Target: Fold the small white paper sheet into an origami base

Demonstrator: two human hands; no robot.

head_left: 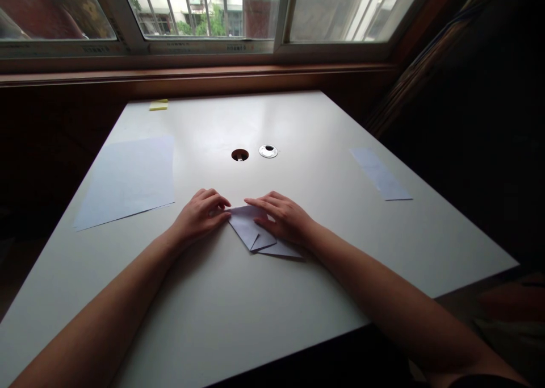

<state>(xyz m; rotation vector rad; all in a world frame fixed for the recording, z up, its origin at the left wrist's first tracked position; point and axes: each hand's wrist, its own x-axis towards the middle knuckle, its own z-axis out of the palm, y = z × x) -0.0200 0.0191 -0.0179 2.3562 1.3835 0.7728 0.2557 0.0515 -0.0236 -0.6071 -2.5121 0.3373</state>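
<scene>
- Evidently, in my head view, both hands serve one thing: the folded paper [251, 229], lying between them on the white table [204, 314], with a layer sticking out at its near right.
- I have the left hand [203, 213] with thumb and fingers closed on its left corner, I judge to stop it sliding.
- My right hand [284, 215] is spread over its right part, index finger reaching to the far edge, thumb apart from it on the paper; I read that as keeping the layers flat.
- Left of the folded paper lies a large sheet [128, 178]; right of it, a paper strip [381, 175]. Both seem placed to leave me working room.
- Beyond it I see a round hole [240, 150] and, beside that, a metal fitting [263, 153]; farther off to its left, a yellow pad [159, 105].
- The tabletop is smooth and softly reflective. Well past the folded paper run a wooden sill [213, 72] and a barred window [208, 10]; far right of it, I find the room too dark to read.
</scene>
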